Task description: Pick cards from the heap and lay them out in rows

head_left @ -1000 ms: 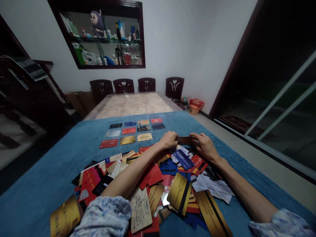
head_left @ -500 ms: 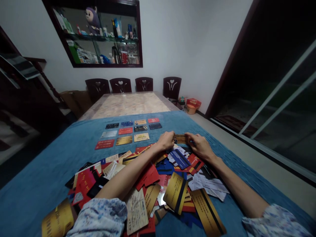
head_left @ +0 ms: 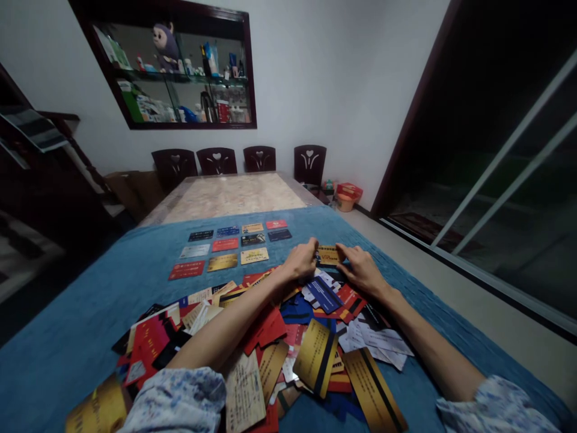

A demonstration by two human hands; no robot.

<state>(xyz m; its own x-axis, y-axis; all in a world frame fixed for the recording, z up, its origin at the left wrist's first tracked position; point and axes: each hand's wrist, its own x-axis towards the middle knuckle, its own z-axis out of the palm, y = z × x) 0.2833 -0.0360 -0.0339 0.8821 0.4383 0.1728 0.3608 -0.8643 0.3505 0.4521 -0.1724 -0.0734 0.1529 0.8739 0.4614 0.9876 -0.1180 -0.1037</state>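
Note:
Between my two hands, just beyond the heap of cards, a gold card (head_left: pixel 328 255) is held by its short ends. My left hand (head_left: pixel 304 258) pinches its left end, and my right hand (head_left: pixel 359 266) pinches its right end. A large mixed heap of cards (head_left: pixel 318 355) lies under and around my forearms, with a blue card (head_left: pixel 323 293) close below my hands. Left of my hands, several cards lie face up in neat rows, among them a white-gold card (head_left: pixel 255 255), a gold card (head_left: pixel 222 262) and a red card (head_left: pixel 187 269).
A blue cloth (head_left: pixel 81 313) covers the near part of the table, and the bare stone top (head_left: pixel 238 192) shows beyond. Dark chairs (head_left: pixel 310 163) stand behind it. Wall shelves (head_left: pixel 193 77) hold a plush toy and bottles. A glass door (head_left: pixel 487 156) is at the right.
The gold card between my hands has tilted up, so more of its face shows. Both hands keep hold of it. The whole view has shifted slightly.

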